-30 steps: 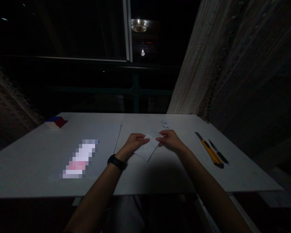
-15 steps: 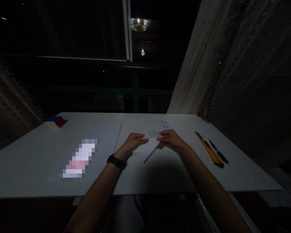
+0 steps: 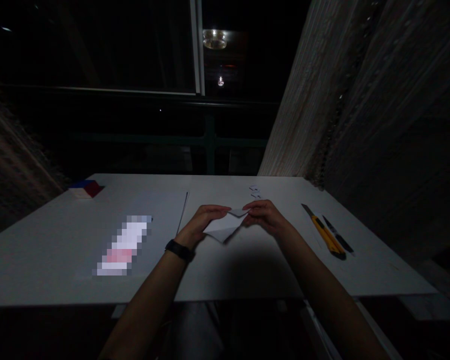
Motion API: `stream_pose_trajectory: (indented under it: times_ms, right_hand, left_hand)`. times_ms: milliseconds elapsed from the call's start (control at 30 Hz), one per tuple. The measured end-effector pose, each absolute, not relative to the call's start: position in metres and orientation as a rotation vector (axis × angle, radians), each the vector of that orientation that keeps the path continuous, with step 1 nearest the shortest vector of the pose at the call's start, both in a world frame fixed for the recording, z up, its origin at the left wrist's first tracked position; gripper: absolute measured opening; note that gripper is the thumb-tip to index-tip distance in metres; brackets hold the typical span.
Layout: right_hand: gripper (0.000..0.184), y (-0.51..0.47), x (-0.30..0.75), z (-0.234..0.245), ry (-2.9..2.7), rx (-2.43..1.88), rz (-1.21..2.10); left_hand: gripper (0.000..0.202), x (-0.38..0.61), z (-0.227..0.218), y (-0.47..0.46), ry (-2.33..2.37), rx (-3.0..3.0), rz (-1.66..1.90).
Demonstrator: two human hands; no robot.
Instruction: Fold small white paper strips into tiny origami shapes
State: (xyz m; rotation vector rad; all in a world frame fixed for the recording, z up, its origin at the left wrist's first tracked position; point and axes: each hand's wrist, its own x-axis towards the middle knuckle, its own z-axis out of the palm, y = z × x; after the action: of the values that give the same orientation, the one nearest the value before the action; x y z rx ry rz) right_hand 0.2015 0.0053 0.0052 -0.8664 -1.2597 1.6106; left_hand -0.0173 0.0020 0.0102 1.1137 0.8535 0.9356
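Note:
A folded sheet of white paper is held above the table between my two hands. My left hand grips its left side, fingers along the upper edge; a dark band circles that wrist. My right hand pinches the right side near the upper corner. Between the fingertips a small flap at the top of the paper is bent over and looks greyer than the rest. The lower corner points toward me. My fingers hide both side edges.
On the white table a yellow box cutter with its blade out lies right, beside a dark pen-like tool. Small marked paper pieces lie beyond my hands. Left are paper sheets, a lit pixelated screen and a coloured cube.
The top of the paper has been bent over into a flap, and the sheet has tilted so its lower corner looks different. My fingers have closed in along the upper edge.

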Motion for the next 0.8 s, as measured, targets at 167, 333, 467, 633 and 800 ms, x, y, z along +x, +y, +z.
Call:
stream_pose_trajectory:
  times_ms: [167,333,467,633,800]
  right_hand:
    - [0.019,0.005,0.200,0.005,-1.262,-0.851,1.570]
    - [0.025,0.005,0.200,0.004,-1.313,-0.804,1.533]
    - [0.037,0.005,0.191,0.004,-1.368,-0.937,1.399]
    - [0.033,0.003,0.180,0.001,-1.355,-1.086,1.235]
    - [0.035,0.002,0.179,-0.001,-1.422,-1.098,1.247]
  left_hand:
    - [0.028,-0.016,0.014,-0.001,0.850,1.129,0.955]
    - [0.046,-0.013,0.008,0.000,0.893,1.229,0.957]
    - [0.039,-0.011,0.002,0.004,0.983,1.292,0.982]
    - [0.034,-0.006,0.000,0.004,1.038,1.375,0.985]
    - [0.032,-0.002,-0.004,0.003,1.106,1.428,0.972]
